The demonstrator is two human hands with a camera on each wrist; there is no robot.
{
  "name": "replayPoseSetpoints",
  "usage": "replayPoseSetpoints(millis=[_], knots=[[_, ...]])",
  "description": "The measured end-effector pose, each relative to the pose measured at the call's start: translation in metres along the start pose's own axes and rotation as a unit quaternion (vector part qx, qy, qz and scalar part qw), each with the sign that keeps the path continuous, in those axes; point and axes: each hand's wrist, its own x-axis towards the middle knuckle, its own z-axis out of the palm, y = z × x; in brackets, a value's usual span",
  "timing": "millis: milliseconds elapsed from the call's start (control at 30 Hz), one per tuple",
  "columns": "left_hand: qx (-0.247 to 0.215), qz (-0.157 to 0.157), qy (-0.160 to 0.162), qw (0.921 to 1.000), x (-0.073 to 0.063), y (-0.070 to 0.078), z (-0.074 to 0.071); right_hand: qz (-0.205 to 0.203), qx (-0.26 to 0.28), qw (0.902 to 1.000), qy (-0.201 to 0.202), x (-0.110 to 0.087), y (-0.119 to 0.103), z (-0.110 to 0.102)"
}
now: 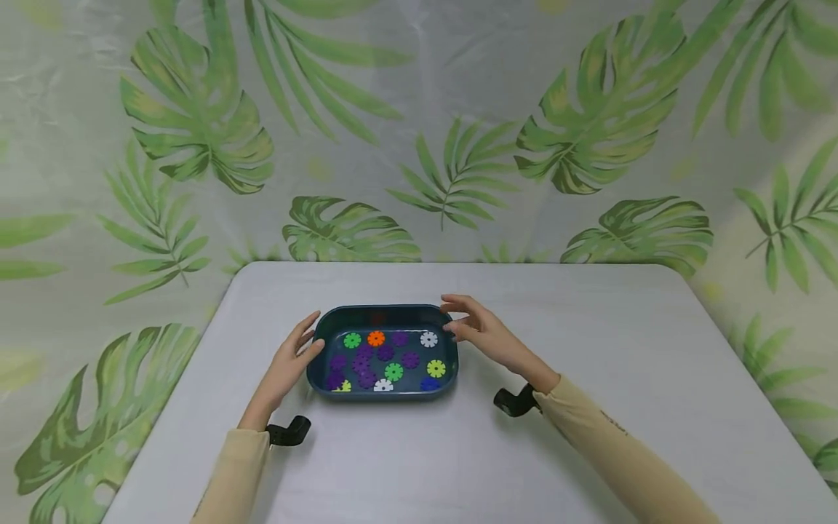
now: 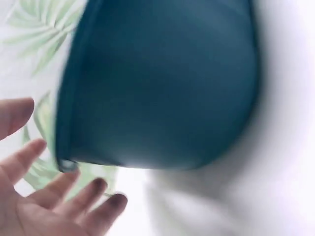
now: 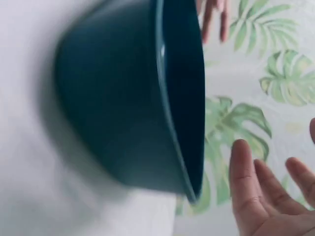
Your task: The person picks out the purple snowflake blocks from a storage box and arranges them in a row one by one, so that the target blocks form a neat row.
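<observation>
A dark teal oval tray (image 1: 386, 396) sits on the table and holds several notched plastic discs. Many are purple (image 1: 411, 360); among the rest are an orange disc (image 1: 376, 339), a green disc (image 1: 394, 372), a white disc (image 1: 428, 339), a yellow disc (image 1: 436, 368) and a blue disc (image 1: 429, 383). My left hand (image 1: 284, 367) is at the tray's left end, fingers spread beside the rim. At the far right corner, my right hand (image 1: 487, 335) has its relaxed fingers near the rim. Both wrist views show the tray's outer wall (image 2: 162, 88) beside spread fingers (image 3: 242, 169).
The white table (image 1: 419, 466) extends around the tray on all sides. Behind it hangs a pale cloth (image 1: 458, 94) printed with green leaves. A black wrist camera (image 1: 289, 431) juts from the left wrist, and another black camera (image 1: 515, 401) from the right.
</observation>
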Motion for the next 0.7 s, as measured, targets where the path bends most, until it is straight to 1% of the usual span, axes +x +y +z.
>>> replayPoseSetpoints(millis=[67,100,233,433,567,700], knots=[[-0.042,-0.022,-0.016,0.9988,-0.001,-0.008,0.000,0.027,0.050,0.9980,-0.029,0.008,0.001,0.010],[-0.060,-0.030,-0.021,0.9975,-0.001,-0.012,0.001,0.040,0.065,0.9962,-0.041,0.011,0.001,0.015],[-0.107,-0.039,-0.027,0.9932,-0.001,-0.022,0.005,0.086,0.086,0.9894,-0.079,0.022,0.002,0.034],[-0.155,-0.046,-0.033,0.9862,0.001,-0.026,0.008,0.156,0.063,0.9815,-0.091,0.033,0.003,0.054],[-0.170,-0.054,-0.030,0.9835,0.000,-0.029,0.008,0.199,0.032,0.9744,-0.100,0.039,0.005,0.064],[-0.172,-0.059,-0.027,0.9829,-0.002,-0.032,0.009,0.223,-0.010,0.9698,-0.099,0.044,0.007,0.073]])
